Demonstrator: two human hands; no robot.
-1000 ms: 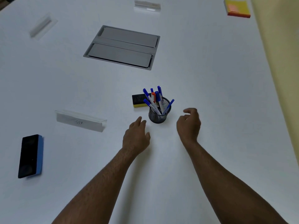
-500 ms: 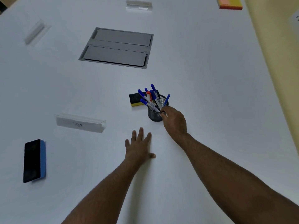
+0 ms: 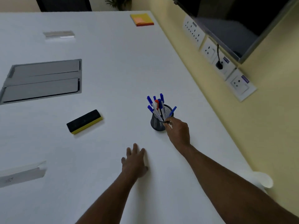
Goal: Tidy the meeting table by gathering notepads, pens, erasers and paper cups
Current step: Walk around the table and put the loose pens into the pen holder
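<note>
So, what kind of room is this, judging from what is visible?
Probably an office meeting room. The large white table has a built-in grey cable hatch, clear name-card holders lie on it, and a row of wall sockets sits under a wall-mounted screen.

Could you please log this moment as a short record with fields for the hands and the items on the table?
right hand: pinching the rim of the pen cup
left hand: flat on the table, empty
pens: upright in the cup, mostly blue caps, one red
eraser: black and yellow, left of the cup
sticky notes: far edge
paper cup: near right edge
</note>
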